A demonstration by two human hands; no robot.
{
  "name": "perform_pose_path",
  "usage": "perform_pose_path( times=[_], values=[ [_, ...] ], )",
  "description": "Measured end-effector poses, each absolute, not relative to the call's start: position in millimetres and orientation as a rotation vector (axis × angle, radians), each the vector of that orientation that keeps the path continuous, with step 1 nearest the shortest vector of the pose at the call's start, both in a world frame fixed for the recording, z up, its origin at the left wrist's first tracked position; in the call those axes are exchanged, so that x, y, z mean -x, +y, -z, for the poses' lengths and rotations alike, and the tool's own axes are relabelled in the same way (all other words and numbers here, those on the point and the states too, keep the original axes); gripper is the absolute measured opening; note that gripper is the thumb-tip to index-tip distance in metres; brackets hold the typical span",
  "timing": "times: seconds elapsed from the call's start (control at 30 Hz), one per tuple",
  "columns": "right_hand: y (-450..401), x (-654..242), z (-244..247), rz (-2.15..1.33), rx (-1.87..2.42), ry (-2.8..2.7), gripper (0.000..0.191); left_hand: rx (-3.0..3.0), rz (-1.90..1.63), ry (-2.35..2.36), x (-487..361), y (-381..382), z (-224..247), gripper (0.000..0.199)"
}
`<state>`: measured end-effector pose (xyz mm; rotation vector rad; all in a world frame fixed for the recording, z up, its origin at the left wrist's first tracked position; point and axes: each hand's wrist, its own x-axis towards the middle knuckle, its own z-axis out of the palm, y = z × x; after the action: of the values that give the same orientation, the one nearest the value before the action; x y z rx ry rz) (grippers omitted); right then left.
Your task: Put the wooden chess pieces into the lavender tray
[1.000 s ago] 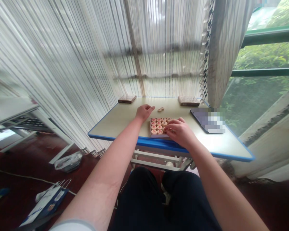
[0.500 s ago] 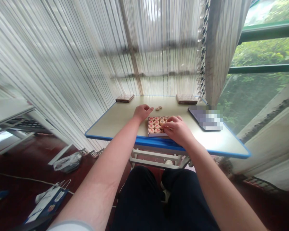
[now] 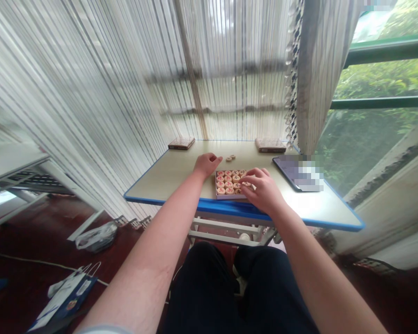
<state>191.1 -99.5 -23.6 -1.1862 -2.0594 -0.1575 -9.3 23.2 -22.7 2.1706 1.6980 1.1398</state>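
Note:
A shallow box (image 3: 231,196) near the table's front edge holds rows of round wooden Chinese chess pieces (image 3: 229,184); their characters show in red and dark ink. My right hand (image 3: 263,188) covers the box's right part, its fingers spread and bent, fingertips at the pieces. Nothing shows gripped between them. My left hand (image 3: 206,164) rests on the table just behind the box's left corner, with fingers loosely bent and thumb apart. Just beyond it lie two loose chess pieces (image 3: 229,159). Pieces under my right hand are partly hidden.
The pale table (image 3: 167,174) has a blue edge. Flat brown boxes stand at the back left (image 3: 181,143) and back right (image 3: 271,145). A tablet-like dark slab (image 3: 288,174) lies on the right. A paper bag (image 3: 71,297) and a plastic bag (image 3: 95,236) are on the floor.
My right hand's fingers have parted from the piece they were at in the box, and the hand has shifted slightly right. My left hand has stayed in place.

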Motion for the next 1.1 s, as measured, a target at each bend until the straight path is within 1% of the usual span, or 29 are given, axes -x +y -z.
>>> perform_pose_path(
  times=[0.23, 0.33, 0.43, 0.57, 0.7, 0.77, 0.83, 0.93, 1.1],
  values=[
    [-102, -188, 25, 0.135, 1.167, -2.121, 0.019, -2.169, -1.080, 1.743, 9, 19, 22, 0.038],
    [-98, -188, 19, 0.071, 1.150, -2.079, 0.020, -2.152, -1.089, 1.763, 9, 19, 22, 0.036],
    [-75, -192, 1, 0.005, 1.219, -2.110, 0.022, -2.163, -1.069, 1.774, 10, 21, 23, 0.034],
    [-14, -201, -21, 0.020, 1.393, -2.202, 0.032, -2.138, -1.080, 1.748, 12, 26, 25, 0.032],
    [39, -204, -2, -0.047, 1.441, -2.159, 0.039, -2.057, -1.161, 1.745, 13, 28, 27, 0.035],
    [53, -202, 15, -0.089, 1.538, -2.119, 0.045, -2.049, -1.182, 1.734, 13, 29, 28, 0.035],
    [61, -199, 28, -0.132, 1.565, -2.216, 0.048, -2.059, -1.200, 1.706, 13, 30, 28, 0.034],
    [64, -195, 32, -0.170, 1.504, -2.350, 0.044, -2.069, -1.227, 1.675, 12, 35, 30, 0.033],
    [58, -203, 23, -0.073, 1.534, -2.279, 0.035, -2.048, -1.211, 1.656, 13, 45, 35, 0.033]
  ],
)
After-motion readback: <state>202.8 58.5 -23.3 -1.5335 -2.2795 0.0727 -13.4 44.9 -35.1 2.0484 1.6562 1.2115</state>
